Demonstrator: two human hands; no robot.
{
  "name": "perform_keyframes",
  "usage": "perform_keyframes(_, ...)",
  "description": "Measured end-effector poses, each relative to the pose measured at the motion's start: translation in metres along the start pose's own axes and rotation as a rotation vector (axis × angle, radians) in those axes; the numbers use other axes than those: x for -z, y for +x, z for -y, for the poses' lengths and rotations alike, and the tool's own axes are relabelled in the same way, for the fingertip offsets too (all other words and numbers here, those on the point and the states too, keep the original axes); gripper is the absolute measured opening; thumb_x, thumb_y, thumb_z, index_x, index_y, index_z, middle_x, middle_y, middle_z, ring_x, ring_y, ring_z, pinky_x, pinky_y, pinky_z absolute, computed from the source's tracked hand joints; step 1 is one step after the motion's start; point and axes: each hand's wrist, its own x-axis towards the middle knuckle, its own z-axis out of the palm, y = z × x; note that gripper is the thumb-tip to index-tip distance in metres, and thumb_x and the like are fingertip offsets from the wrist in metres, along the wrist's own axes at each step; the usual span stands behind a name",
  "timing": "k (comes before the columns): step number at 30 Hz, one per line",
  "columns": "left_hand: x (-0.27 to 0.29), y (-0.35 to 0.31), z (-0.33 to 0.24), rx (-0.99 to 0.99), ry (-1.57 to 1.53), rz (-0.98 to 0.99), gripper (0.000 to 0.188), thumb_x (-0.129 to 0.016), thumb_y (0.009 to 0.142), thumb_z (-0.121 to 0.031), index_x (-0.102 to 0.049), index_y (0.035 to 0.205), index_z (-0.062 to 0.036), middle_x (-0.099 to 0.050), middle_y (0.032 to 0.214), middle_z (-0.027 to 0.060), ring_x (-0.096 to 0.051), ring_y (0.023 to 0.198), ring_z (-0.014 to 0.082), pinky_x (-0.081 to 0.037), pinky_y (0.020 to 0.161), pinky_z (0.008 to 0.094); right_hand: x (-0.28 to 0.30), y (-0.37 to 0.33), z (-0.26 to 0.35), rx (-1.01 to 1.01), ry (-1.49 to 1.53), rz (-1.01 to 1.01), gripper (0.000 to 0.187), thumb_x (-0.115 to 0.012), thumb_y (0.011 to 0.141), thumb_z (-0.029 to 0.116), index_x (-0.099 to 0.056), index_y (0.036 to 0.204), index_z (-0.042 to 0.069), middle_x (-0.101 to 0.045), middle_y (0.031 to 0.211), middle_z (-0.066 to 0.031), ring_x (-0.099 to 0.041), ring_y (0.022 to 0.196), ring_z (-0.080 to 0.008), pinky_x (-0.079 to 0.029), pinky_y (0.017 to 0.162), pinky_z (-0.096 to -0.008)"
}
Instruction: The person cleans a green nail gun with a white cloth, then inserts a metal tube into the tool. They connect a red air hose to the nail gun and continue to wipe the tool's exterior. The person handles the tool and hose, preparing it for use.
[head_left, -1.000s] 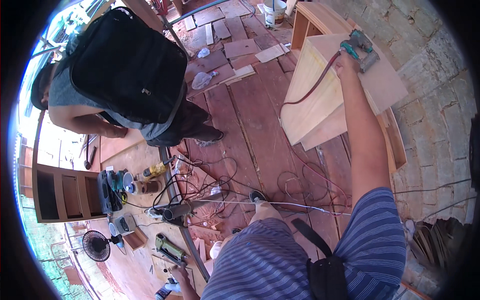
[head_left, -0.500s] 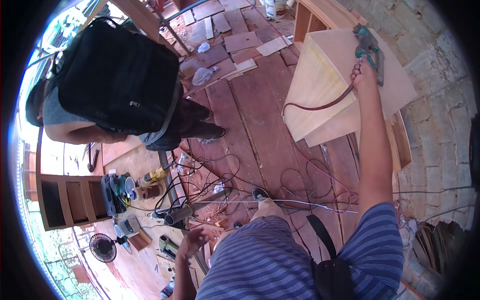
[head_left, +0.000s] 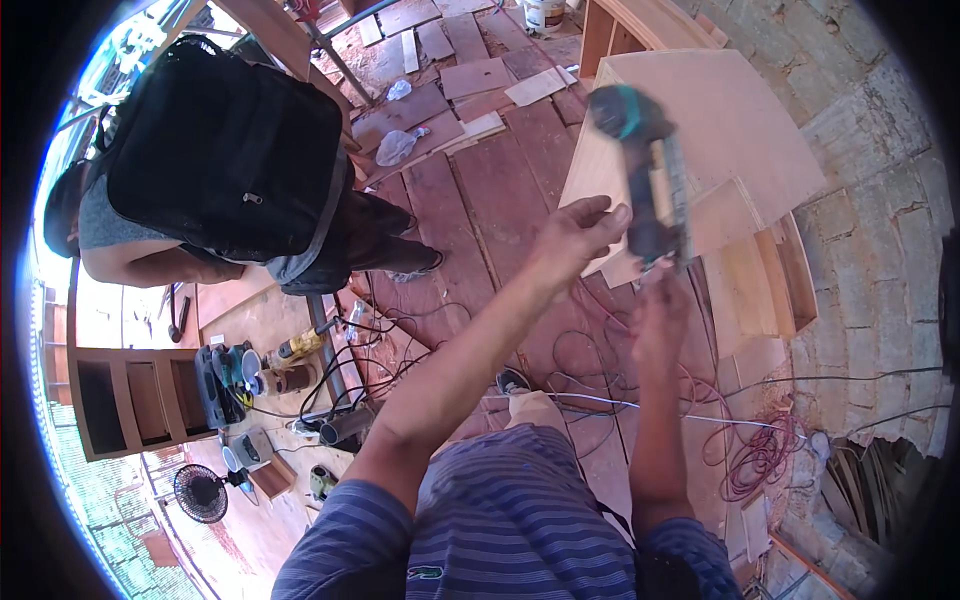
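A teal and dark nail gun [head_left: 640,165] is held up in front of me, blurred by motion. My right hand [head_left: 660,310] is closed at its lower end, around the air hose fitting. Beside the tool, my left hand [head_left: 585,238] is raised with thumb and fingers apart, holding nothing; whether it touches the tool I cannot tell. Just beyond stands a pale plywood box [head_left: 740,120] with a wide flat panel on top. A reddish air hose [head_left: 700,385] trails along the floor at my right.
At the left a person with a black backpack [head_left: 225,150] bends over a workbench [head_left: 260,325] bearing several power tools. A small black fan [head_left: 200,493] stands near it. Cables [head_left: 450,315] tangle on the plank floor. A block wall [head_left: 870,260] runs along the right.
The nail gun has come off the box's top panel, toward me and to the left. My left hand has risen from beside the bench to the tool.
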Motion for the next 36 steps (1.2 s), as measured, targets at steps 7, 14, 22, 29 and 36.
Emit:
perform_keyframes(7, 0.03, -0.04, 0.052, 0.124, -0.13, -0.337, 0.021, -0.069, 0.08, -0.002, -0.055, 0.097, -0.0002, -0.063, 0.087, 0.0109, -0.064, 0.068, 0.0188, -0.054, 0.059, 0.0316, -0.031, -0.065, -0.074, 0.103, -0.257, 0.25, 0.025, -0.061, 0.097, 0.022, -0.069, 0.104, -0.001, -0.059, 0.069, 0.0019, -0.05, 0.064, -0.0053, -0.04, 0.056, -0.0252)
perform_keyframes(14, 0.034, -0.045, 0.041, 0.079, -0.118, -0.282, 0.025, -0.068, 0.078, 0.0, -0.055, 0.099, 0.0018, -0.062, 0.084, 0.0108, -0.067, 0.07, 0.0224, -0.056, 0.061, 0.0333, -0.041, -0.075, -0.063, 0.116, -0.094, 0.233, 0.022, -0.061, 0.097, 0.019, -0.068, 0.095, -0.003, -0.052, 0.066, 0.0047, -0.043, 0.06, -0.0045, -0.037, 0.053, -0.0255)
perform_keyframes(22, 0.005, -0.029, 0.047, 0.004, -0.188, -0.149, 0.017, -0.068, 0.078, 0.0, -0.058, 0.092, -0.0008, -0.062, 0.075, 0.0067, -0.066, 0.066, 0.019, -0.054, 0.057, 0.0332, -0.027, -0.074, -0.054, 0.031, 0.013, 0.108, 0.021, -0.061, 0.097, 0.018, -0.068, 0.099, -0.002, -0.059, 0.075, 0.0037, -0.053, 0.071, -0.0065, -0.043, 0.063, -0.0248)
perform_keyframes(29, -0.032, -0.016, 0.082, -0.015, -0.156, -0.073, 0.033, -0.075, 0.069, -0.002, -0.063, 0.099, 0.0001, -0.063, 0.081, 0.0072, -0.064, 0.073, 0.0191, -0.053, 0.061, 0.0361, 0.007, -0.069, -0.086, 0.113, 0.041, -0.075, 0.023, -0.059, 0.098, 0.026, -0.065, 0.097, 0.004, -0.052, 0.067, 0.0017, -0.043, 0.053, -0.0035, -0.033, 0.044, -0.021)
perform_keyframes(36, -0.023, -0.026, 0.072, 0.004, -0.21, -0.081, 0.03, -0.074, 0.067, -0.001, -0.061, 0.095, 0.0006, -0.061, 0.079, 0.0068, -0.062, 0.069, 0.0176, -0.05, 0.059, 0.0348, -0.005, -0.086, -0.045, -0.142, 0.021, -0.058, 0.018, -0.057, 0.098, 0.021, -0.064, 0.093, 0.005, -0.044, 0.061, 0.0056, -0.034, 0.048, -0.0017, -0.023, 0.038, -0.0212)
